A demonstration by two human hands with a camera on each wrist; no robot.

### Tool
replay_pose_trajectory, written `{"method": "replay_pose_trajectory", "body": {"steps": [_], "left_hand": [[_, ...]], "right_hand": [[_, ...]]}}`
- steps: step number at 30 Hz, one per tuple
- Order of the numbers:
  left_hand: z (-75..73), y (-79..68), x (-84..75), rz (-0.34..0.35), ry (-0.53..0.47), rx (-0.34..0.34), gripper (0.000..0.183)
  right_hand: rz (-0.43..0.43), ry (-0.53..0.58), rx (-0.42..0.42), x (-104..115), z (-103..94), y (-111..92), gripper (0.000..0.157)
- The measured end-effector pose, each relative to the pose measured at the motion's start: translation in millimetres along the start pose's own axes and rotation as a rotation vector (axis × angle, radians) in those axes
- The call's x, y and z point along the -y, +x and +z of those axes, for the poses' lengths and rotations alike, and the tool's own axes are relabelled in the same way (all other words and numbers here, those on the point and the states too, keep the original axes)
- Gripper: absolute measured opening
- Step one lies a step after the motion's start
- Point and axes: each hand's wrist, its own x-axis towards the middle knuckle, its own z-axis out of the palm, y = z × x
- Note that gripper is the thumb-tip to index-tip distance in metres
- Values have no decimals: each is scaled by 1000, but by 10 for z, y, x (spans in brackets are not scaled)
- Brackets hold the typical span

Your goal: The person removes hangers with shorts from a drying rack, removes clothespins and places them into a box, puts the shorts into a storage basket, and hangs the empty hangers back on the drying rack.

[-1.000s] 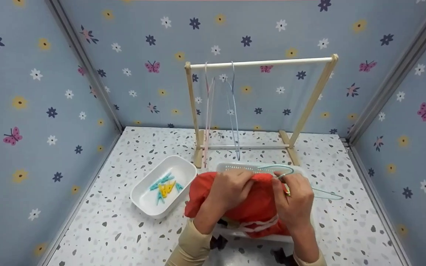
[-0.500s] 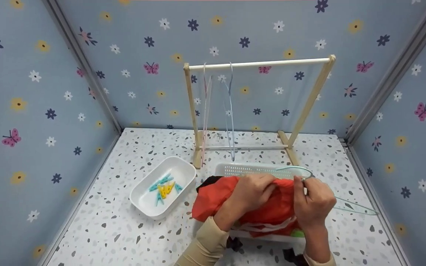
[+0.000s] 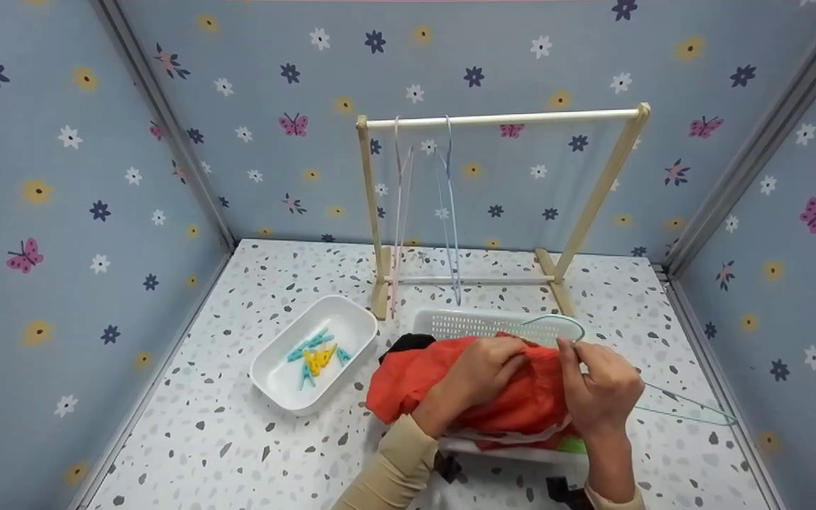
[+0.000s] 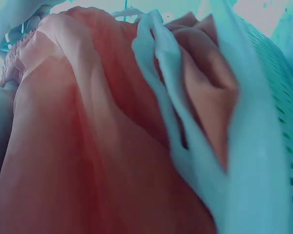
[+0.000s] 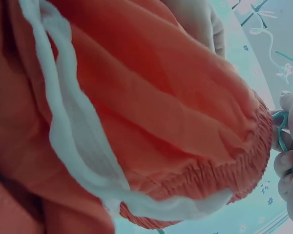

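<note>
In the head view, a red cloth garment [image 3: 415, 372] with a gathered elastic edge and white trim lies bunched over a white basket [image 3: 465, 322]. My left hand [image 3: 482, 368] grips the garment near its gathered edge. A thin green hanger [image 3: 688, 407] is pinched in my right hand [image 3: 603, 389]; its hook curves above the fingers and its long end sticks out to the right. The right wrist view shows fingers round the green hanger [image 5: 282, 130], beside the elastic edge [image 5: 205, 175]. Folds of the garment [image 4: 88, 126] fill the left wrist view, and part of the hanger is hidden.
A wooden rack [image 3: 599, 191] stands behind the basket. A pink hanger [image 3: 399, 219] and a blue hanger [image 3: 452, 212] hang from its white rod [image 3: 521, 119]. To the left, a white tub [image 3: 273, 386] holds several clothespins [image 3: 319, 359]. Black cloth [image 3: 408, 344] shows behind the garment.
Both hands have moved right over the basket, carrying the green hanger and the garment's edge along. Its long end now reaches further right. Black cloth has come into view behind the garment.
</note>
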Motion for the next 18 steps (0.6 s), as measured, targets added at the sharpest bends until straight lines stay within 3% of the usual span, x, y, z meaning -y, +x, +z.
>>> {"method": "replay_pose_trajectory", "body": {"steps": [10,18], "left_hand": [[30,-197,182,-55,-1,79,19],[-41,-298,316,-125,-8,95,24]], "right_hand": [[62,-19,35,-105,10,-107,17],[56,-14,18,-163,24,-87,20]]}}
